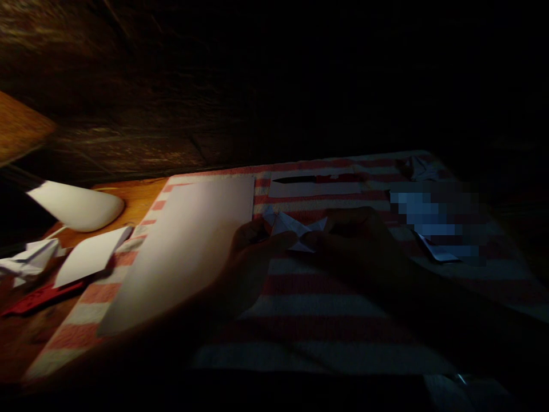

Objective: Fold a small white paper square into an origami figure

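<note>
Over one striped cloth (pixel 317 303), two hands (pixel 253 252) (pixel 355 237) hold one folded paper (pixel 288 225).

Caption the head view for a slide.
Left hand and right hand hold folded white paper over a striped cloth, dimly lit.

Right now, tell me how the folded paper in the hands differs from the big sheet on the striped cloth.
The folded paper is small and creased into points; the sheet is larger and flat. The left hand and right hand hold the folded paper, while the sheet lies on the cloth. Both look whitish.
</note>
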### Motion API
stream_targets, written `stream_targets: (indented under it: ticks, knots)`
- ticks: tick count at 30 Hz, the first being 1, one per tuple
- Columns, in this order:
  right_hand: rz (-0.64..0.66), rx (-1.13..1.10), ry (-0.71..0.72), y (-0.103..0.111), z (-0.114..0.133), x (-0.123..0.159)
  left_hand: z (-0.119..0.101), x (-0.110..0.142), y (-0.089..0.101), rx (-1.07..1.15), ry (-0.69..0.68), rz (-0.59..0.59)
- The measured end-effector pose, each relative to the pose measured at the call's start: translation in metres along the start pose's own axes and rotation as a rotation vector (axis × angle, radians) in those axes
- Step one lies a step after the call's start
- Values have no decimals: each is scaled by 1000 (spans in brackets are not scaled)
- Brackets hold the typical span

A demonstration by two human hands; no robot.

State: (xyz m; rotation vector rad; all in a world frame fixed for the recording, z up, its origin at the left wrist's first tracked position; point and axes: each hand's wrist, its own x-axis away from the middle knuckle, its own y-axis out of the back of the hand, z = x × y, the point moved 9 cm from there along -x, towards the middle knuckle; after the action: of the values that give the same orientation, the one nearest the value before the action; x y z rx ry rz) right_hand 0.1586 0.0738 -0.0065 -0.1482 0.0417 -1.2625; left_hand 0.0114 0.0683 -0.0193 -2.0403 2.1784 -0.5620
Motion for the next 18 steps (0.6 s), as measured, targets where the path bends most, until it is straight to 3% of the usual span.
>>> stream_targets:
  ticks: [3,12,18]
  knots:
    - [26,-73,-60,-1,-3,-1,2,2,-5,12,53,17]
    - [113,90,-102,4,-5,-3,14,-6,-13,-94,234,211]
    - [63,171,-96,13,-1,-4,19,-10,1,-34,205,89]
